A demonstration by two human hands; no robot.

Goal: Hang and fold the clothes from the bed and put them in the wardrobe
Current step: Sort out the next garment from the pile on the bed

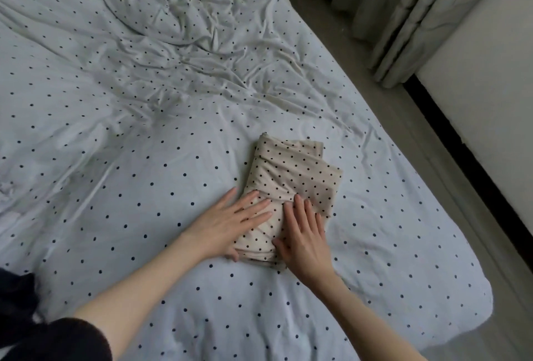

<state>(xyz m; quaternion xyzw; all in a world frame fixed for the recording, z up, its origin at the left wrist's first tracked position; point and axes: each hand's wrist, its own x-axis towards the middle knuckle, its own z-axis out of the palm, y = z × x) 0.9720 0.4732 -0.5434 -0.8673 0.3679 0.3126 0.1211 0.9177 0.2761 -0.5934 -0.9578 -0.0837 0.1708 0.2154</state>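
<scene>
Folded beige garment with black polka dots [291, 196], lying on the bed's white dotted sheet [144, 158] near its right edge. Left hand [230, 225] and right hand [304, 238] rest flat on the garment's near end, fingers straight, each grip spread and clasping nothing. Grey curtains [418, 14] hang at upper right.

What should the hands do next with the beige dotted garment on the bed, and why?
Probably slide the fingers under the folded beige garment and lift it. It already lies as a compact folded packet on the dotted bedsheet, with the left hand and right hand resting flat on its near end, as if smoothing it. No wardrobe is in view, so carrying it there comes next.
</scene>
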